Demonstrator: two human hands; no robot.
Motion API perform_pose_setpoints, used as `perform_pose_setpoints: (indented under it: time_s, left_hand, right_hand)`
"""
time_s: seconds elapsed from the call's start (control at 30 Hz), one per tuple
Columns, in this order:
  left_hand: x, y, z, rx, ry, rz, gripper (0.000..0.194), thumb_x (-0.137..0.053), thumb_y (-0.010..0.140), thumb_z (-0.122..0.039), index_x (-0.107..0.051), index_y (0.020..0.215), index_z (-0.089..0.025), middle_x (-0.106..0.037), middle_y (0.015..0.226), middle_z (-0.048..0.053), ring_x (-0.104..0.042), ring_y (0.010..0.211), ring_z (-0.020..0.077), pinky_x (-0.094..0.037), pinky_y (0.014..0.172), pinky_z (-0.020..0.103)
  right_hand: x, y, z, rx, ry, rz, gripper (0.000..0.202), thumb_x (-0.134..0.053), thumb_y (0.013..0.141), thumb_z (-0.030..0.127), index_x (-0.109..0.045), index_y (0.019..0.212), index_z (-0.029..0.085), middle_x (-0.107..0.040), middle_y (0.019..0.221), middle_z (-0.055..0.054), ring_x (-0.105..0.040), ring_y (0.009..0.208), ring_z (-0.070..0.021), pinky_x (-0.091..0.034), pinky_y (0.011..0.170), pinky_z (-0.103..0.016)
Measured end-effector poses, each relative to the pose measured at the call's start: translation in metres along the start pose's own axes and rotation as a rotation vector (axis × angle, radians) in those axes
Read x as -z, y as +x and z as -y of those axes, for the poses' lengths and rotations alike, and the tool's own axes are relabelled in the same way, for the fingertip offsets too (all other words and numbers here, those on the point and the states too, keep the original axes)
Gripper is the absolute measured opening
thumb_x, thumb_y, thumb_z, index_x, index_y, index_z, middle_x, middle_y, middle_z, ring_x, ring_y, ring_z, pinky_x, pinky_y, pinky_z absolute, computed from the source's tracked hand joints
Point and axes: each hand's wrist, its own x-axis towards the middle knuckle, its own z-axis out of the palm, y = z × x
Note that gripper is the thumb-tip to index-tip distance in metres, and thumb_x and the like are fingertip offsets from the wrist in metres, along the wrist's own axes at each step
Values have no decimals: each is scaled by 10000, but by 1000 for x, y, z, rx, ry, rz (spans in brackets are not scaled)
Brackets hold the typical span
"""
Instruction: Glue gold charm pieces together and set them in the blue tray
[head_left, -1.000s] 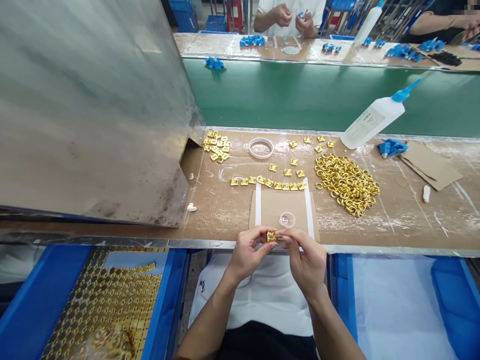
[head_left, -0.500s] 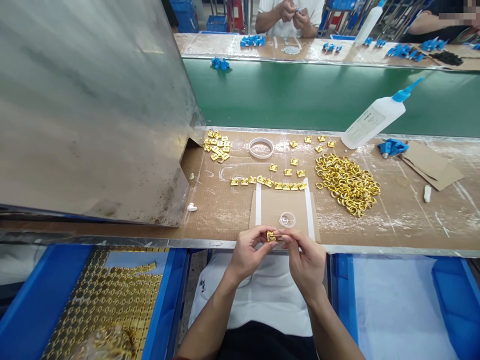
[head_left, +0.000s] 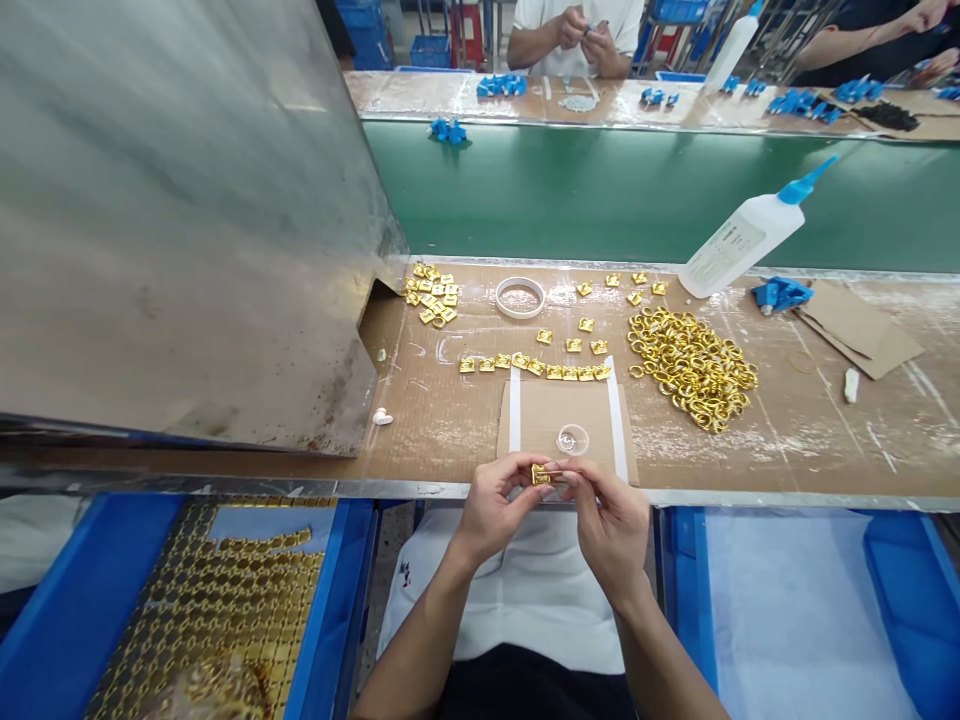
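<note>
At the table's front edge, my left hand [head_left: 491, 505] pinches a small gold square-faced piece [head_left: 540, 474] between thumb and fingertips. My right hand [head_left: 611, 520] is closed just beside it, its fingertips against a thin part running from the gold piece; whether this is a tool or part of the piece, I cannot tell. Right behind the hands, a small clear round dish [head_left: 573, 440] stands on a cardboard pad [head_left: 536, 410] with white tape strips. A row of gold square pieces [head_left: 570, 373] lies along the pad's far edge, with several more scattered behind.
To the right lies a heap of gold rings [head_left: 694, 368], with a tilted glue bottle [head_left: 742, 245] behind. A white tape roll [head_left: 520, 283] sits mid-table. A metal housing [head_left: 195, 230] blocks the left. Blue crates [head_left: 315, 640] flank me. Across the green belt [head_left: 600, 190], other people work.
The gold piece has turned slightly between my fingers, while both hands stay in nearly the same place. The view has shifted a little. Across the belt, another person's hands at the right have come into view.
</note>
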Motion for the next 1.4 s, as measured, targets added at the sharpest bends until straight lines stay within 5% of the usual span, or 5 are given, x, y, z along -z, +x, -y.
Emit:
perform_pose_setpoints:
  time_s: [0.33,0.77,1.27,1.4]
  left_hand:
    - [1,-1,0,88,-73,-24,320,-773,825,-359,-735,1036,-121,-770,873,101,-729,782,190,-602,735,272]
    - [0,0,-1,67,-37,-9,302,-759,830,-347,-736,1040,-130,-769,891,95,-726,783,190,-594,747,276]
    - [1,1,-1,72,-33,-3,283,-758,824,-314,-743,1032,-122,-747,857,86,-695,751,170,-575,719,256]
    - [1,1,0,67,-39,-10,275,-763,816,-307,-743,1021,-125,-746,856,82,-697,759,170,-578,723,255]
  right_hand:
    - [20,18,-24,89,-116,-144,165,-587,981,212,-734,913,247,-747,900,-57,-712,868,-221,-592,765,-354]
    - [16,27,-42,192,-305,-16,211,-551,988,165,-739,922,235,-693,927,-65,-686,834,-198,-565,703,-303]
    - [21,19,-31,-23,-39,-214,185,-555,1005,270,-702,905,219,-738,874,-56,-701,816,-209,-581,754,-361]
    - [24,22,-33,77,-150,-180,177,-567,995,250,-719,907,231,-738,878,-57,-705,835,-215,-586,761,-362]
